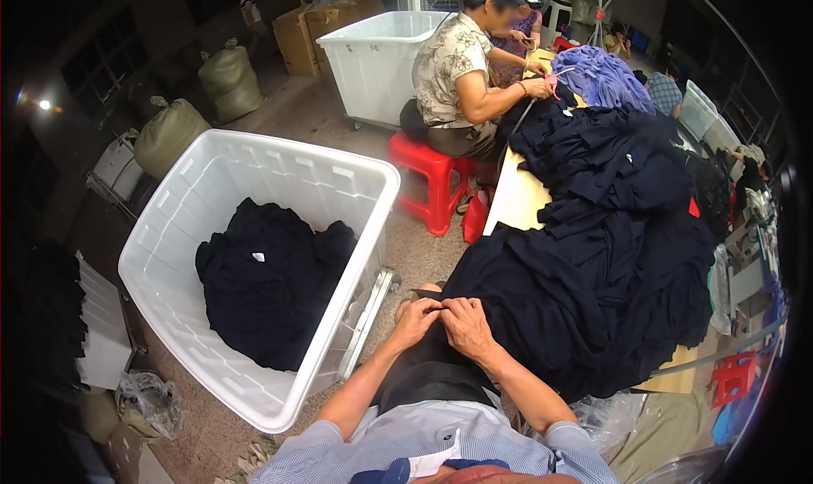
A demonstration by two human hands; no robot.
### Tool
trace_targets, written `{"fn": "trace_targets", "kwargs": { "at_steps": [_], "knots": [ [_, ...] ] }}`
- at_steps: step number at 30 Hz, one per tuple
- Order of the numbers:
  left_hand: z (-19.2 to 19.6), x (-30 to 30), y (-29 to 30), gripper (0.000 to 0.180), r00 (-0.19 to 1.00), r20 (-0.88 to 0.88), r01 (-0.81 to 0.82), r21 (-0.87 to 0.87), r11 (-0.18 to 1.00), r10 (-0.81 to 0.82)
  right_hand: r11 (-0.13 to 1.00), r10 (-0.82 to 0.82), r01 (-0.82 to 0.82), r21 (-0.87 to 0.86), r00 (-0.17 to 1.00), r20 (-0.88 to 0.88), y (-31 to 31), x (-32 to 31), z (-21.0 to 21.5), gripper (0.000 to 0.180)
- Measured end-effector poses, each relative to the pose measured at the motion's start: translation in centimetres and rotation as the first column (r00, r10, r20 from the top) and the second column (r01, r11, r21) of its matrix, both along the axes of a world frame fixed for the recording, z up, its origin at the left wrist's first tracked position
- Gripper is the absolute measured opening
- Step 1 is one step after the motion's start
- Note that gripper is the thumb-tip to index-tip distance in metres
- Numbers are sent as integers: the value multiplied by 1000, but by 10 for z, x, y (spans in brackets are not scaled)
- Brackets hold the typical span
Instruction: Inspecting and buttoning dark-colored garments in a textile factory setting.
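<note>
Both hands meet just above my lap at the near left edge of a big heap of dark navy garments [584, 281]. My left hand [413, 323] is closed, its thumb and fingers pinching a bit of dark cloth. Right beside it, my right hand [468, 325] pinches the same dark garment [432, 295], fingertips nearly touching those of the left. What exactly lies between the fingertips is too small to make out. The cloth appears to run into the heap, which covers most of a pale wooden table [518, 198].
On my left stands a large white wheeled bin [292, 155] with dark garments [271, 281] inside. Ahead, a co-worker [449, 69] sits on a red stool [436, 175], handling cloth near a purple pile [601, 77]. Another white bin [364, 69] and stuffed sacks [229, 86] stand farther back.
</note>
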State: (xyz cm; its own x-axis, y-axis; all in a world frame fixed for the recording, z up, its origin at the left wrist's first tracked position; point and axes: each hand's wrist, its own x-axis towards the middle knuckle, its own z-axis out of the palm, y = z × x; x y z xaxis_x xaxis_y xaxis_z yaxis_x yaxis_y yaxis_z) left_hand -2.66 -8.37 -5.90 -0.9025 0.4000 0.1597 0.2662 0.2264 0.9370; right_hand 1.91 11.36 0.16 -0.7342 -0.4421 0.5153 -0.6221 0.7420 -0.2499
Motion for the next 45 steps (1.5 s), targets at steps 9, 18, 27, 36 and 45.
{"fn": "trace_targets", "kwargs": {
  "at_steps": [9,18,27,36,45],
  "knots": [
    [14,0,-1,17,974,-225,-61,-161,985,24,998,4,-7,-68,999,-40,-3,-4,-2,14],
    [19,-4,-2,18,889,-417,-17,-443,896,-189,969,12,-14,-245,1000,-9,-3,0,-3,15],
    [31,-7,-15,15,903,-307,127,-473,872,-299,994,43,-42,-98,999,8,-1,2,-4,14],
    [20,-8,-22,20,938,-245,132,-396,909,-243,999,36,-34,-39,998,61,2,-4,-2,8],
    [9,5,-15,13,954,-296,1,-179,984,-55,992,25,-12,-126,994,107,-3,-7,-12,18]
  ]
}}
